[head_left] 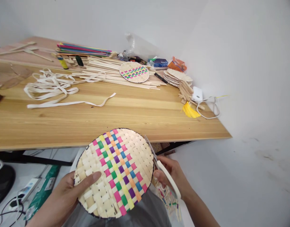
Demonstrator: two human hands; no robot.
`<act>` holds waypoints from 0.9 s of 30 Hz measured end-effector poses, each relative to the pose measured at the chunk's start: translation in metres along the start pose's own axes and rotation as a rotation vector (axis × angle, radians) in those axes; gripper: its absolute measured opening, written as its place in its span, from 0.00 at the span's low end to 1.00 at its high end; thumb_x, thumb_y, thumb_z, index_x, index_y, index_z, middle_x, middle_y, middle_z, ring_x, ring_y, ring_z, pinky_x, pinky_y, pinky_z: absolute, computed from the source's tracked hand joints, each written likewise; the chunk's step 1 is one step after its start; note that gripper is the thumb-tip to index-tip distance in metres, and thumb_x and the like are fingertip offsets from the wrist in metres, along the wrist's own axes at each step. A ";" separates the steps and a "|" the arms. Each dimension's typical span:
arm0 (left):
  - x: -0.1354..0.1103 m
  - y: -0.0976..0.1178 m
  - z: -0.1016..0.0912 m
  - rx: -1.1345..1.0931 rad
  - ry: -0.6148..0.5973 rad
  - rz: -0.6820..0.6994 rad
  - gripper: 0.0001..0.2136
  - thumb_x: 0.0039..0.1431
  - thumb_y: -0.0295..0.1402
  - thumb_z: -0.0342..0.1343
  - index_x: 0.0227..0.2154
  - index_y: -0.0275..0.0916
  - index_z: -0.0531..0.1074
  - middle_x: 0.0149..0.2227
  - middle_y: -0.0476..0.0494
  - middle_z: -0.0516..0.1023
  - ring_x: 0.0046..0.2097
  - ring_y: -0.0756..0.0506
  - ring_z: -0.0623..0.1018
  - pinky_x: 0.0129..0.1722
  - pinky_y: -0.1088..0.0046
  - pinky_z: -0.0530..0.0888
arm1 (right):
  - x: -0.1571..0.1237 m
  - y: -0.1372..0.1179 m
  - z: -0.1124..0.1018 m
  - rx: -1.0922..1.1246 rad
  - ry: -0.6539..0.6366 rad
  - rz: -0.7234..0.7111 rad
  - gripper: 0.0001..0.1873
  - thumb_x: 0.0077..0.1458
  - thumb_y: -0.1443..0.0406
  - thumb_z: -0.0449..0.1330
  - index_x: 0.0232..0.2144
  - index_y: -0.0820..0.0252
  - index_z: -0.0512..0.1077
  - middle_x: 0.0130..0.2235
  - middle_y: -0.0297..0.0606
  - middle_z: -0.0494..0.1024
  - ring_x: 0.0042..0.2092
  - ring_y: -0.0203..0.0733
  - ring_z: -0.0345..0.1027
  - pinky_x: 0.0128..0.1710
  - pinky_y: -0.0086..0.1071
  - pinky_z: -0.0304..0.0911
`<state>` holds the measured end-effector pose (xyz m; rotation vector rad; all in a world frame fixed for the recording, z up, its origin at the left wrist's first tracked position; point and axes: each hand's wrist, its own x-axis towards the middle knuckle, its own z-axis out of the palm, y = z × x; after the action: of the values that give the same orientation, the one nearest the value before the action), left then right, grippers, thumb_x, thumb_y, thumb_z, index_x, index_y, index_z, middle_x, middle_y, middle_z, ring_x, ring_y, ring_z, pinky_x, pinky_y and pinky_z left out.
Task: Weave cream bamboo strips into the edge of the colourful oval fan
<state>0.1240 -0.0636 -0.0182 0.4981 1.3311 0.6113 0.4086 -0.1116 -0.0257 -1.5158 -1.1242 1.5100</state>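
Woven bamboo disc (114,173) held in the air, just short of the table's near edge

Left hand (62,197) pinches it, thumb across the face; right hand (170,173) curls closed round white-handled scissors (167,176) at the rim. Light, stiff, edge strips loose: grip the flat weave. Beyond, cream strips (50,91) lie on a pale wooden table (135,123)

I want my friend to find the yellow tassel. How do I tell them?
Find the wooden table and its far corner by the white wall. Next to a pile of short wooden sticks lies the tassel. It alone is fluffy and bright yellow.
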 end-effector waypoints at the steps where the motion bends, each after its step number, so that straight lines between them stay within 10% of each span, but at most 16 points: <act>1: 0.001 0.000 -0.001 0.000 -0.008 -0.001 0.26 0.34 0.36 0.76 0.41 0.39 0.82 0.34 0.40 0.87 0.35 0.29 0.85 0.35 0.59 0.84 | 0.000 0.000 0.000 0.006 0.008 -0.002 0.30 0.46 0.42 0.66 0.37 0.62 0.75 0.22 0.28 0.64 0.19 0.28 0.52 0.16 0.24 0.53; 17: -0.001 0.002 0.007 0.006 0.016 0.005 0.31 0.34 0.42 0.76 0.44 0.36 0.81 0.35 0.36 0.87 0.36 0.28 0.85 0.38 0.57 0.84 | 0.001 -0.008 0.000 -0.005 0.096 -0.054 0.33 0.43 0.40 0.67 0.39 0.61 0.72 0.26 0.31 0.68 0.26 0.34 0.59 0.25 0.27 0.61; 27: -0.002 0.005 0.004 0.006 -0.053 -0.010 0.26 0.33 0.41 0.77 0.39 0.36 0.82 0.34 0.36 0.87 0.35 0.28 0.85 0.34 0.60 0.84 | 0.001 -0.018 -0.007 0.019 -0.085 -0.032 0.32 0.46 0.44 0.68 0.43 0.62 0.74 0.33 0.35 0.75 0.32 0.37 0.64 0.31 0.29 0.60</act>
<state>0.1274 -0.0614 -0.0125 0.5091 1.2849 0.5824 0.4143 -0.1030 -0.0096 -1.4257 -1.1742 1.5717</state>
